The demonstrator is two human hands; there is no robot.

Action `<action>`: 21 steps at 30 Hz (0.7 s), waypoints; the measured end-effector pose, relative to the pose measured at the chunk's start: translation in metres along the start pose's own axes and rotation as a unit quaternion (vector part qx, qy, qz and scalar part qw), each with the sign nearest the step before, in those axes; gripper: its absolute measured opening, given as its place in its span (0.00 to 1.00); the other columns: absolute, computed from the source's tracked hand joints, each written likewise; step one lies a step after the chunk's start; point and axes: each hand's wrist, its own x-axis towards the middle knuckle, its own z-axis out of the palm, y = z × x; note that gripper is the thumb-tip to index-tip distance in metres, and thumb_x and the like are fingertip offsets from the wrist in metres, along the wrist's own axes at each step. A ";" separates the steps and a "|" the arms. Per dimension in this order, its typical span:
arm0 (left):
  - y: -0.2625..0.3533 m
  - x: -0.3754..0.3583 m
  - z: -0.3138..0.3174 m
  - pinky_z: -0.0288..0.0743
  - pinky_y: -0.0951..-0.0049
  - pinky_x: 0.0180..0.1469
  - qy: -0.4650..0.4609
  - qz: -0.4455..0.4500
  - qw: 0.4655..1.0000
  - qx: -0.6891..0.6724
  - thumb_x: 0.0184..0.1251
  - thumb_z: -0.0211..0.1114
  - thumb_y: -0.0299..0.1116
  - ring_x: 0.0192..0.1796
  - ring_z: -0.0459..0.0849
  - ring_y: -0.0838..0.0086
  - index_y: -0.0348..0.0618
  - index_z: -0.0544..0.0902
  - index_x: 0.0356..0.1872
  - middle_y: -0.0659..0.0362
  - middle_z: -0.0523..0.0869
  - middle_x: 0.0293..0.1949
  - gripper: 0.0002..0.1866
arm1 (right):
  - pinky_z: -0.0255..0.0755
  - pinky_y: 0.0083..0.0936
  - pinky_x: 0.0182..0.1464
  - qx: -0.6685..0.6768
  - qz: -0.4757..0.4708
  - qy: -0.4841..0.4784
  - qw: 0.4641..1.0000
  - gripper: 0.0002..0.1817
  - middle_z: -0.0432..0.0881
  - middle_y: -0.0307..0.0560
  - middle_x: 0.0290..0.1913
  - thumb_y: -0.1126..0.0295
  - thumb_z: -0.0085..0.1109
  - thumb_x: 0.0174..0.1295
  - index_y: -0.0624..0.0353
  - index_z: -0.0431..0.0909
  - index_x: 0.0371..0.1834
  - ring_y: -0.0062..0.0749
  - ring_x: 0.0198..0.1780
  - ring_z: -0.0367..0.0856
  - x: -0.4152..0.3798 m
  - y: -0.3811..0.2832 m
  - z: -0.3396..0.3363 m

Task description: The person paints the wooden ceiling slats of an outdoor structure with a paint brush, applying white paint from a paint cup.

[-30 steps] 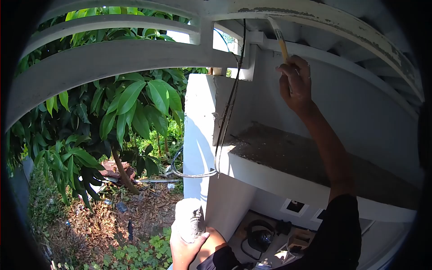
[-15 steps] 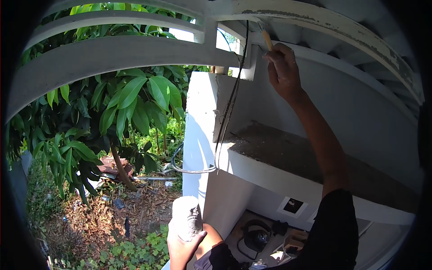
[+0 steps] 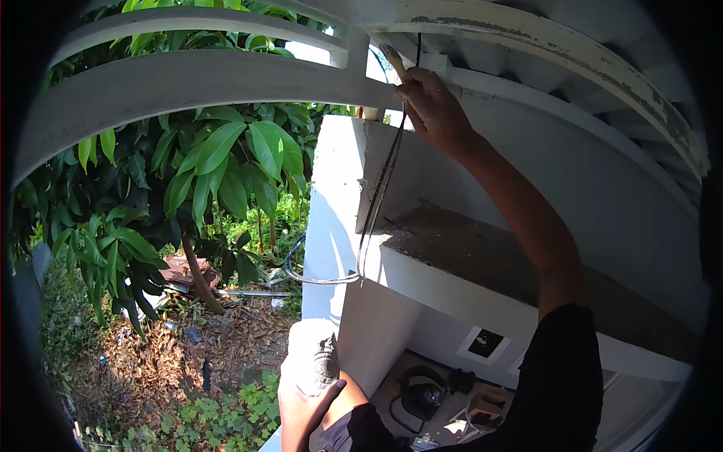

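My right hand (image 3: 438, 109) is raised and closed around the wooden handle of a paintbrush (image 3: 397, 62). The brush head points up and left, close to the post of the white beam frame (image 3: 226, 79); whether its bristles touch is hard to tell. Dark cables (image 3: 392, 154) hang down just behind and beside this hand. Low in the view, my left hand (image 3: 305, 407) is wrapped around a white, paint-smeared cup (image 3: 310, 354) with a grey, crusty side. What the cup contains does not show.
A white wall pillar (image 3: 331, 196) stands in the middle, with a dusty concrete ledge (image 3: 482, 241) to its right. Overhead runs a curved beam (image 3: 527, 34) with peeling paint. Leafy branches (image 3: 226, 162) fill the left, above ground littered with leaves. Several items lie far below.
My right hand has moved left and slightly down with the paintbrush, from the curved beam's underside toward the post. My left hand and the cup have barely shifted.
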 end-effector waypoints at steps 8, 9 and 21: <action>-0.009 0.003 -0.015 0.82 0.65 0.53 0.011 0.037 0.999 0.000 0.48 0.87 0.35 0.47 0.88 0.68 0.32 0.76 0.59 0.49 0.89 0.46 0.38 | 0.85 0.38 0.49 -0.051 0.030 0.045 0.997 0.16 0.75 0.55 0.59 0.88 0.62 0.61 0.62 0.79 0.50 0.48 0.50 0.87 -0.020 0.002 -0.051; -0.008 0.004 -0.014 0.82 0.65 0.53 0.011 0.037 0.999 -0.004 0.48 0.87 0.35 0.47 0.88 0.68 0.32 0.76 0.59 0.49 0.89 0.46 0.38 | 0.84 0.37 0.48 -0.050 0.047 0.075 0.995 0.16 0.76 0.52 0.57 0.88 0.62 0.60 0.60 0.80 0.49 0.46 0.50 0.85 -0.027 -0.006 -0.055; -0.004 0.002 -0.007 0.79 0.61 0.60 0.008 0.010 1.000 -0.023 0.46 0.88 0.38 0.55 0.87 0.60 0.31 0.77 0.61 0.45 0.86 0.52 0.41 | 0.81 0.36 0.45 -0.002 -0.003 0.041 0.999 0.16 0.74 0.51 0.55 0.90 0.59 0.62 0.60 0.79 0.50 0.40 0.49 0.83 0.000 0.012 -0.056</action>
